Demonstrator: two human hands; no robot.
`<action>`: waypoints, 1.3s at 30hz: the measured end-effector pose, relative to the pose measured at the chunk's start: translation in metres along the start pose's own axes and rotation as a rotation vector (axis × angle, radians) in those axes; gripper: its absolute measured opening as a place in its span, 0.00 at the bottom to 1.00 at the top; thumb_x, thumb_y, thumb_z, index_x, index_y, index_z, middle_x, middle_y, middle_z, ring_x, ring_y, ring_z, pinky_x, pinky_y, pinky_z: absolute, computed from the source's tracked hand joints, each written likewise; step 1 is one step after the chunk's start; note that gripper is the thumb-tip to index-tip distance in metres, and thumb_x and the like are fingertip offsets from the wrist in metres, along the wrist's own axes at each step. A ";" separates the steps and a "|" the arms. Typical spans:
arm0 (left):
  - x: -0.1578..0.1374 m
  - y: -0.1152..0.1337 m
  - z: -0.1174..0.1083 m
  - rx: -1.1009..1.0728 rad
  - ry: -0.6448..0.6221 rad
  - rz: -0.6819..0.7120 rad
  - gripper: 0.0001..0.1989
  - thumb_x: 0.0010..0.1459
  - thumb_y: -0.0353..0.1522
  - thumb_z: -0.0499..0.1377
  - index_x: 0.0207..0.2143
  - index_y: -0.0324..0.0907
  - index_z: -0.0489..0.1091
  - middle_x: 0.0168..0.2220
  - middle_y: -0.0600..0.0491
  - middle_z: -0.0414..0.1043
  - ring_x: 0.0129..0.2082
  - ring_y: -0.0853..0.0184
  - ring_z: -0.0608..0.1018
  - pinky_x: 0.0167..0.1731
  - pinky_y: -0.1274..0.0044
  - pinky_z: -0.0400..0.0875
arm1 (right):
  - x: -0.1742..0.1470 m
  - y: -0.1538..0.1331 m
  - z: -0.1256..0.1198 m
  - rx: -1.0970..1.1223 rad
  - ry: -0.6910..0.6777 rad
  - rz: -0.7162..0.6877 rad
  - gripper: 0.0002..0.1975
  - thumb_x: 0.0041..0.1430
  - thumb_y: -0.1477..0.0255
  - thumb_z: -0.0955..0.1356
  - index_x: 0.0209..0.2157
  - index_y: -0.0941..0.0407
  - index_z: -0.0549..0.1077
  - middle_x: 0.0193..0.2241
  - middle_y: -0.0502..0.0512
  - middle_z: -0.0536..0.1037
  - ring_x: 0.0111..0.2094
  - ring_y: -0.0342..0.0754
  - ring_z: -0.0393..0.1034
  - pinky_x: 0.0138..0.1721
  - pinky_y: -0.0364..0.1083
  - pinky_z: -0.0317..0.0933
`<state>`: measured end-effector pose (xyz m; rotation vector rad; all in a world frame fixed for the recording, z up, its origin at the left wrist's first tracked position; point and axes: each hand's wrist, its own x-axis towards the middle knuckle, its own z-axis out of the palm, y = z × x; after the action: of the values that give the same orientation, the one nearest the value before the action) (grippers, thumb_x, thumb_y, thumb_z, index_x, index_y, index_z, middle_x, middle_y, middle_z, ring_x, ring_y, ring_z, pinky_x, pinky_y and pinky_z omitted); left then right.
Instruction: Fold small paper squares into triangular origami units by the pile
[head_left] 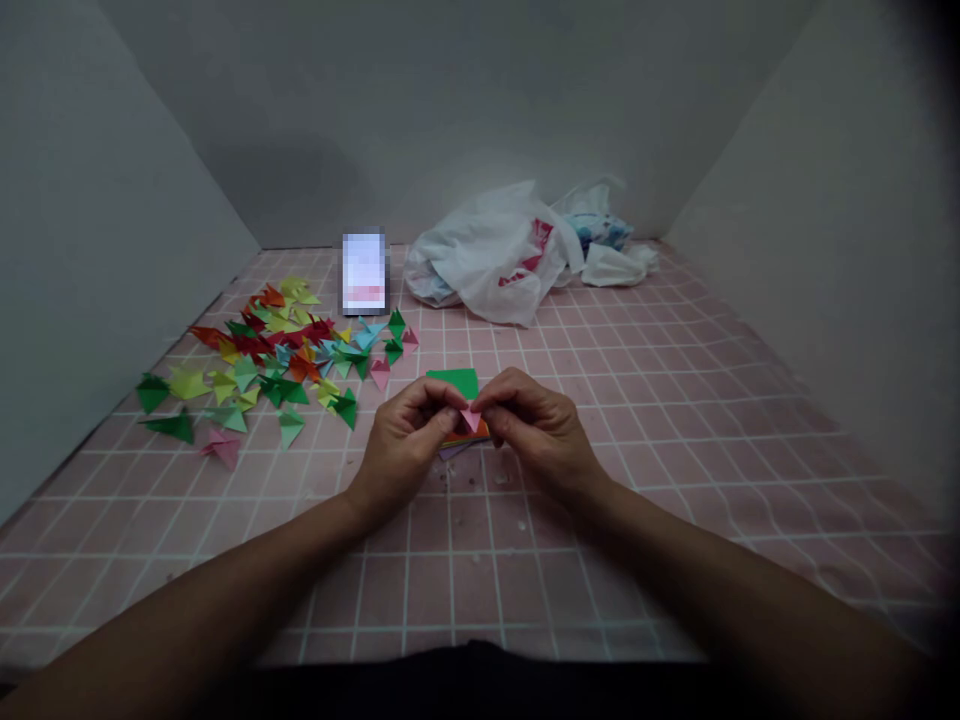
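Between my two hands is a small pink folded paper, its pointed end turned down toward me. My left hand pinches its left side with thumb and forefinger. On the other side, my right hand pinches it the same way. The fingers hide much of the paper. Behind and below it lies a stack of coloured paper sheets, green at the top, with orange, yellow and purple edges showing. Many folded paper cranes in green, yellow, red, orange, blue and pink are spread to the left.
A lit phone stands upright behind the cranes, its screen blurred. Crumpled white plastic bags lie at the back, with a smaller packet to their right. A pink checked cloth covers the table; pale walls close three sides.
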<state>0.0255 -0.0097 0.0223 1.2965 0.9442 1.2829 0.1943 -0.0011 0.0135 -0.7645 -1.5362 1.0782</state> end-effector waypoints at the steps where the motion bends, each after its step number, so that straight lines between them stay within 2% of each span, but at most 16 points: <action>1: 0.000 0.000 0.000 -0.008 0.009 0.007 0.02 0.55 0.27 0.63 0.32 0.40 0.73 0.28 0.56 0.73 0.28 0.73 0.76 0.31 0.81 0.74 | 0.000 0.000 0.000 -0.013 0.003 -0.018 0.10 0.61 0.81 0.67 0.33 0.52 0.78 0.31 0.49 0.71 0.31 0.42 0.67 0.31 0.44 0.61; 9: -0.001 0.000 0.003 -0.053 0.072 -0.001 0.07 0.53 0.28 0.65 0.33 0.41 0.69 0.28 0.58 0.71 0.25 0.75 0.74 0.25 0.83 0.72 | 0.000 -0.002 0.000 -0.254 0.011 -0.284 0.13 0.63 0.84 0.67 0.37 0.52 0.77 0.32 0.49 0.71 0.34 0.44 0.67 0.36 0.45 0.63; 13: -0.004 0.004 0.003 0.013 0.114 0.047 0.07 0.54 0.27 0.65 0.32 0.41 0.68 0.29 0.57 0.71 0.26 0.74 0.74 0.28 0.82 0.72 | -0.003 -0.004 0.000 -0.384 -0.003 -0.379 0.14 0.65 0.84 0.65 0.40 0.52 0.77 0.33 0.51 0.72 0.33 0.43 0.69 0.34 0.44 0.64; 17: -0.007 0.006 0.004 0.054 0.090 0.099 0.04 0.57 0.27 0.62 0.33 0.41 0.68 0.29 0.56 0.71 0.28 0.73 0.75 0.30 0.81 0.73 | -0.004 -0.004 -0.001 -0.542 -0.002 -0.483 0.13 0.65 0.83 0.65 0.42 0.53 0.76 0.32 0.52 0.73 0.32 0.43 0.71 0.31 0.43 0.65; 21: -0.008 0.004 0.005 0.036 0.062 0.111 0.03 0.60 0.29 0.61 0.36 0.41 0.69 0.32 0.55 0.72 0.29 0.73 0.77 0.31 0.80 0.75 | -0.003 -0.003 -0.002 -0.670 0.026 -0.536 0.10 0.67 0.80 0.65 0.41 0.53 0.77 0.31 0.52 0.73 0.30 0.43 0.71 0.27 0.42 0.65; 24: -0.008 0.002 0.004 0.099 0.077 0.156 0.04 0.60 0.28 0.62 0.36 0.41 0.69 0.32 0.55 0.73 0.29 0.73 0.77 0.32 0.80 0.75 | -0.003 -0.004 -0.001 -0.677 0.005 -0.547 0.10 0.67 0.80 0.65 0.41 0.53 0.77 0.31 0.53 0.73 0.30 0.44 0.72 0.28 0.42 0.66; 27: -0.007 0.000 0.001 0.235 0.102 0.245 0.03 0.60 0.28 0.62 0.36 0.41 0.70 0.31 0.55 0.73 0.30 0.72 0.77 0.32 0.80 0.75 | -0.004 -0.005 0.001 -0.513 0.016 -0.486 0.11 0.66 0.82 0.65 0.43 0.53 0.74 0.34 0.53 0.74 0.34 0.45 0.72 0.33 0.44 0.68; 30: -0.007 0.001 -0.002 0.385 0.135 0.373 0.03 0.61 0.28 0.62 0.37 0.42 0.70 0.32 0.55 0.74 0.31 0.71 0.77 0.34 0.79 0.74 | -0.007 -0.005 0.003 -0.277 0.069 -0.252 0.07 0.66 0.78 0.65 0.43 0.53 0.71 0.33 0.50 0.73 0.31 0.43 0.71 0.31 0.44 0.68; 32: -0.006 0.002 -0.003 0.477 0.130 0.462 0.03 0.62 0.27 0.62 0.37 0.42 0.70 0.32 0.55 0.74 0.31 0.71 0.77 0.33 0.79 0.74 | -0.007 -0.006 0.004 -0.215 0.061 -0.101 0.01 0.66 0.73 0.67 0.40 0.54 0.70 0.29 0.48 0.72 0.27 0.42 0.69 0.27 0.43 0.65; 33: -0.006 0.003 -0.003 0.521 0.120 0.500 0.04 0.62 0.27 0.62 0.37 0.42 0.70 0.32 0.55 0.74 0.31 0.71 0.77 0.33 0.79 0.74 | -0.007 -0.006 0.005 -0.213 0.049 -0.061 0.02 0.65 0.71 0.68 0.38 0.54 0.71 0.28 0.47 0.72 0.26 0.42 0.68 0.26 0.43 0.64; 36: -0.006 0.005 -0.003 0.620 0.098 0.562 0.04 0.62 0.26 0.62 0.37 0.43 0.70 0.31 0.55 0.74 0.30 0.71 0.76 0.32 0.79 0.74 | -0.006 -0.006 0.006 -0.243 0.049 -0.060 0.04 0.63 0.71 0.70 0.36 0.55 0.71 0.26 0.48 0.72 0.26 0.42 0.68 0.27 0.43 0.63; 39: -0.007 0.006 -0.002 0.616 0.096 0.541 0.04 0.61 0.26 0.62 0.37 0.43 0.71 0.31 0.55 0.75 0.31 0.71 0.77 0.33 0.78 0.75 | -0.006 -0.006 0.007 -0.282 0.057 -0.103 0.03 0.64 0.74 0.68 0.34 0.55 0.71 0.27 0.48 0.72 0.27 0.43 0.69 0.28 0.44 0.63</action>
<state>0.0218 -0.0169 0.0264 2.0878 1.1544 1.5287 0.1894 -0.0103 0.0166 -0.8886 -1.6799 0.7670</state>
